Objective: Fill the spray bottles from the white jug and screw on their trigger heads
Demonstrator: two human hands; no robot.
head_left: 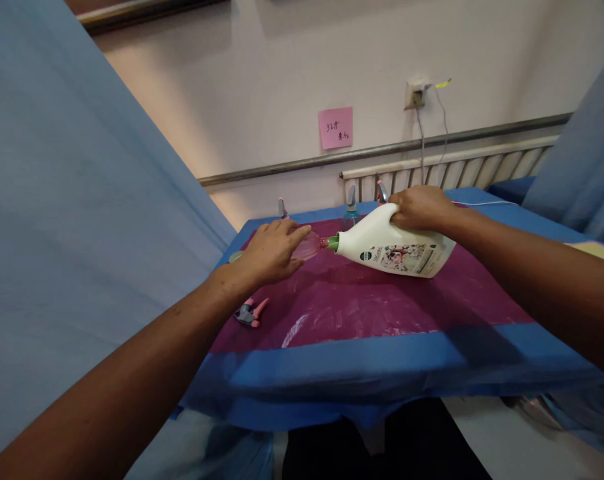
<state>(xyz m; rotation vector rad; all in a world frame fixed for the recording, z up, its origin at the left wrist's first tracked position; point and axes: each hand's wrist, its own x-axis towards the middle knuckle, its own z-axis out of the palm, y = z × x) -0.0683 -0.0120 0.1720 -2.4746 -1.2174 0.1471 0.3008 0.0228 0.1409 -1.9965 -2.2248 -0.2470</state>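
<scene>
Pink bottle (pixel 308 247) and white jug (pixel 399 250) — mouth to spout above the worktop (pixel 342 373).
Left to right: a grey-and-pink spray head (pixel 249 313) lies on the purple sheet (pixel 342 310); the left hand (pixel 275 250) grasps the pink bottle, tilted over; the green spout (pixel 333 243) sits at its mouth; a blue spray bottle (pixel 351 219) stands behind; the jug is tipped leftward — right hand (pixel 422 208) clenched round its handle.
</scene>
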